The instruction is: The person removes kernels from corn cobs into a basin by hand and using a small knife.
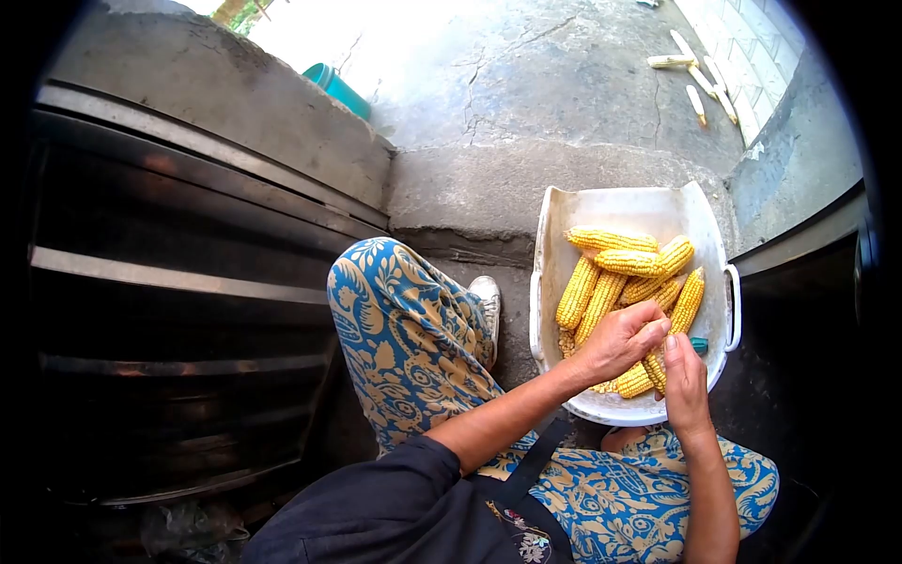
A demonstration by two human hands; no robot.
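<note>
No lettering — nothing legible

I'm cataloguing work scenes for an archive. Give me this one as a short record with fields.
Container: white tub with side handles, in front of the person
Contents: yellow corn cobs, some loose kernels
Left hand: curled, over the tub
Right hand: close beside the left, at a cob; grip partly hidden
Unclear item: teal object, partly hidden
Ground beyond: pale cobs, upper right; teal container, upper left
</note>
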